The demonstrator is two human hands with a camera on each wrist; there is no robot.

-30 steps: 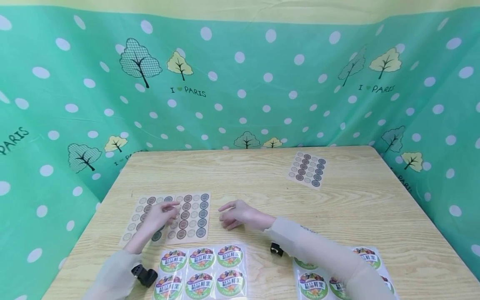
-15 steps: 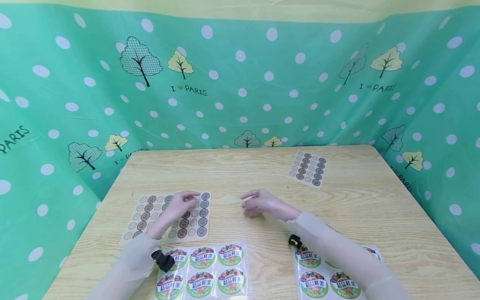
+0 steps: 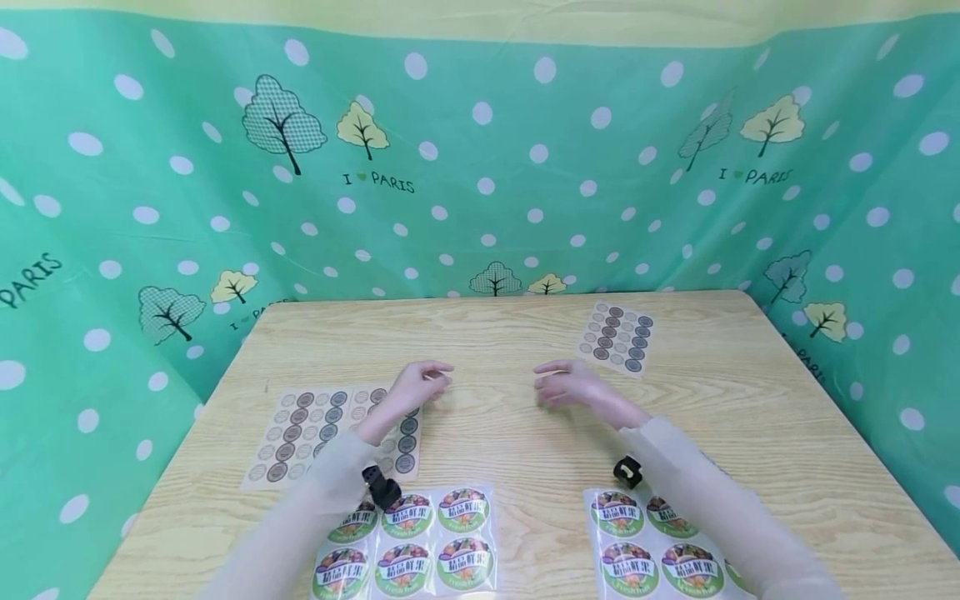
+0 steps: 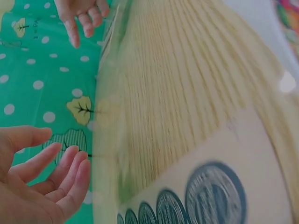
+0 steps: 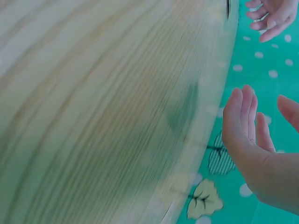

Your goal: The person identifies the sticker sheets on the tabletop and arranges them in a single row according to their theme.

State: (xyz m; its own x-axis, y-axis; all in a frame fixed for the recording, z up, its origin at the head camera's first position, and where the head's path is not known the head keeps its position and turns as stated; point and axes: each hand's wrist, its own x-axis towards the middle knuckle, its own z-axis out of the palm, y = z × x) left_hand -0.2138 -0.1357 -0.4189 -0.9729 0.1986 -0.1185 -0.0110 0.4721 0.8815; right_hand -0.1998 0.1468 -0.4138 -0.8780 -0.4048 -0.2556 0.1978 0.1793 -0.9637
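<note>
– Over the middle of the wooden table (image 3: 487,450), both hands hang apart now. So what just changed?

– A second ago the left hand (image 3: 422,387) was over the two round-sticker sheets on the left. It's since gone right and farther out, just past the far edge of the right one (image 3: 407,446). The right hand (image 3: 577,389) went right too, nearer the far sheet (image 3: 617,337) but apart from it.

– And the sheets themselves?

– Same spots, lol. The left one (image 3: 303,429) and the right one lie side by side, edge to edge or slightly overlapped, can't tell. Judging by that, neither is being worked right now.

– Grip?

– Nothing in either hand. Fingers loosely bent, thumbs well clear of them, palms bare in the wrist views. Neither seems to touch the table.

– Fruit labels?

– Nearest the person: one fruit-label sheet (image 3: 433,546) left of centre, another fruit sheet (image 3: 660,546) to the right, partly under the right sleeve (image 3: 720,508).
</note>
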